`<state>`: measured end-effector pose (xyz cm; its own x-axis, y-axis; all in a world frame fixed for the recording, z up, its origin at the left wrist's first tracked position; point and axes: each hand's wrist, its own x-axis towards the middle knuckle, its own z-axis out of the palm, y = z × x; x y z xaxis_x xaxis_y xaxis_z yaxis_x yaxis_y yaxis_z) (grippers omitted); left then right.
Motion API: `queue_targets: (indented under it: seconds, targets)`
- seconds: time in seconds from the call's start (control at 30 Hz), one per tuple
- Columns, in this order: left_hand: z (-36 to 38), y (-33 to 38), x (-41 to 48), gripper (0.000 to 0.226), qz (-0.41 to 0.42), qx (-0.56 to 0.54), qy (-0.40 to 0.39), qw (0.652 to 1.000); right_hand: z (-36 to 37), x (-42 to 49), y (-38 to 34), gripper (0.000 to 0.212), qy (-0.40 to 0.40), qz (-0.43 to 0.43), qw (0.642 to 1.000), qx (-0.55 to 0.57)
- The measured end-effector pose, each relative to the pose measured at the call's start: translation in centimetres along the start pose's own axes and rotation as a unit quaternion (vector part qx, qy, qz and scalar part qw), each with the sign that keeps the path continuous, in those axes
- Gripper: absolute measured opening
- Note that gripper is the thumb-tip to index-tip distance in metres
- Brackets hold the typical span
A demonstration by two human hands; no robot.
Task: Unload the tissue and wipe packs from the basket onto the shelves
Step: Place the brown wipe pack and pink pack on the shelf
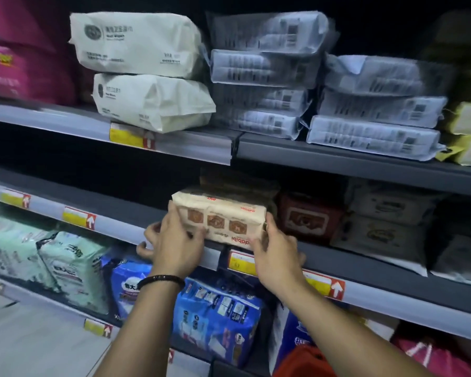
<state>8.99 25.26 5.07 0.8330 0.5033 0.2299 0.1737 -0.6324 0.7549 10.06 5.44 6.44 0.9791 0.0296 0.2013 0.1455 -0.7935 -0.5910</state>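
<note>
Tissue pack, cream with three brown squares on its face, sits at the front edge of the middle shelf, just left of a dark red pack. It looks light and soft: film wrap over a squashy paper block, likely slippery on the flat faces and easy to dent, so the short ends are the sensible places to hold. Left hand presses its fingers around the pack's left end; right hand cups the lower right corner, fingers curled against the wrap. Both hands are closed on it from either side, seemingly sliding it deeper. A red basket shows at the bottom edge
</note>
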Motion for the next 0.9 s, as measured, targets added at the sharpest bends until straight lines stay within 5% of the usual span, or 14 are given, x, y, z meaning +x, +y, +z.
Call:
queue_targets:
  seconds: [0.1,0.23,0.33,0.43,0.53,0.63,0.9]
  targets:
    - [0.2,0.7,-0.6,0.096,-0.018,0.03,-0.009,0.999,-2.2,0.2,0.6,0.063,-0.065,-0.017,0.996,-0.052]
    - [0.4,2.3,-3.6,0.102,-0.036,0.041,0.005,0.998,-6.0,-2.0,3.2,0.063,-0.074,-0.043,0.995,-0.052]
    - [0.6,4.8,-7.2,0.09,0.009,0.078,-0.003,0.997,-8.9,-5.6,7.0,0.041,-0.045,-0.07,0.995,-0.058]
    - [0.9,7.6,-10.6,0.061,0.107,0.143,-0.116,0.977,-11.8,-9.7,10.9,0.018,-0.035,-0.074,0.996,-0.04]
    - [1.5,11.3,-15.4,0.042,0.223,0.181,-0.289,0.913,-14.1,-14.0,15.7,0.009,-0.059,-0.036,0.997,-0.018]
    - [3.4,14.3,-21.5,0.046,0.32,0.272,-0.422,0.803,-15.0,-17.7,21.3,0.014,-0.107,0.017,0.994,-0.021]
    - [11.5,11.3,-29.4,0.053,0.319,0.382,-0.602,0.624,-11.8,-25.5,35.3,0.018,-0.222,0.273,0.928,-0.117]
